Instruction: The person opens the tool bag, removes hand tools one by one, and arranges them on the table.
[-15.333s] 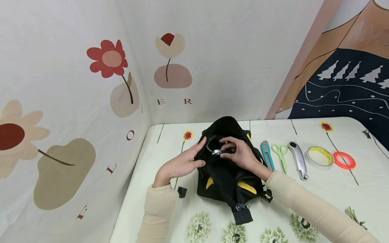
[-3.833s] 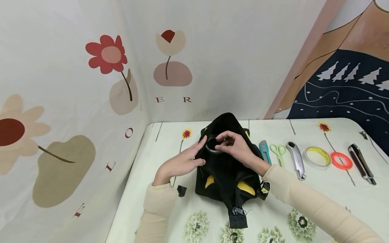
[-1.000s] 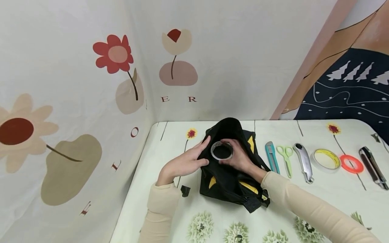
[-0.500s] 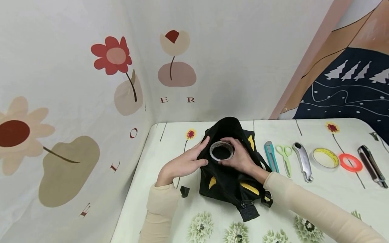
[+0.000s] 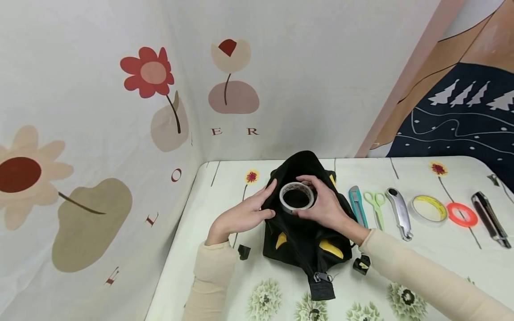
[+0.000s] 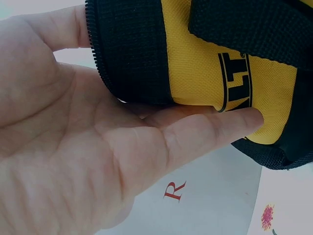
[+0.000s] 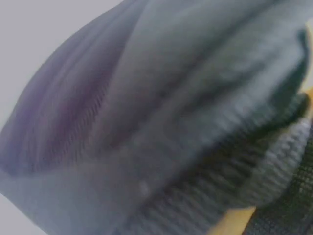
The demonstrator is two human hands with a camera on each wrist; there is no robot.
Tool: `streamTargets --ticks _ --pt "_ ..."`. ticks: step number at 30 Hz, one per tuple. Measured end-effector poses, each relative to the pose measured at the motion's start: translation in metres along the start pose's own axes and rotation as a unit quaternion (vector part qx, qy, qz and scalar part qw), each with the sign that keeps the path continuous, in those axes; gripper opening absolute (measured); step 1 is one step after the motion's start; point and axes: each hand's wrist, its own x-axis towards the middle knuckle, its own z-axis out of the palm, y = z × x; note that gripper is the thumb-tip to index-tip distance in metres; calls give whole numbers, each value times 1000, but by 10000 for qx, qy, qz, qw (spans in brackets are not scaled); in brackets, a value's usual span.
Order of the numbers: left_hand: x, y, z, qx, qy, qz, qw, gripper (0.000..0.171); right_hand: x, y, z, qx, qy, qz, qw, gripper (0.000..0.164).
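Observation:
A black and yellow tool bag (image 5: 281,254) stands unzipped on the table, its mouth gaping upward. My left hand (image 5: 238,220) pinches the left side of its rim; in the left wrist view the thumb is at the zipper edge and the fingers lie along the yellow panel (image 6: 190,73). At the bag's mouth my right hand (image 5: 327,206) grips a whitish tape roll (image 5: 283,204) by its right side, thumb in front and fingers behind. Blurred black cloth of the bag (image 7: 186,103) fills the right wrist view, hiding the right hand there.
Right of the bag lie a teal box cutter (image 5: 357,207), green scissors (image 5: 375,205), a silver utility knife (image 5: 398,211), a yellow-cored clear tape roll (image 5: 439,207), an orange-red ring-shaped roll (image 5: 453,218) and a dark box cutter (image 5: 487,216). A flower-print wall (image 5: 305,98) rises behind.
Since half a second ago the right hand has raised the tape roll slightly, up and right. Earlier it was deep in the bag. The dark box cutter joined the row between the two oldest frames.

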Motion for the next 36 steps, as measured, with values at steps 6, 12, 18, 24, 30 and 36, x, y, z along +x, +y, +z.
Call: streamTargets --ticks 6,12,18,24,30,36 --pt "0 2 1 11 33 -10 10000 83 -5 -9 -13 84 29 -134 9999 88" --pt "1 2 2 20 43 -65 10000 84 -10 -15 -21 483 19 -202 9986 88" --pt "2 2 2 -8 49 -22 10000 84 -16 -27 -32 852 112 -344 9957 89" --pt "0 2 2 -14 22 -33 10000 84 -18 -37 -42 977 373 -447 9935 88" --pt "1 1 2 -25 18 48 10000 83 -21 -40 -53 1013 640 -462 9917 88" --pt "1 2 2 -48 -37 120 9999 83 -27 -35 -70 931 754 -447 9918 90"
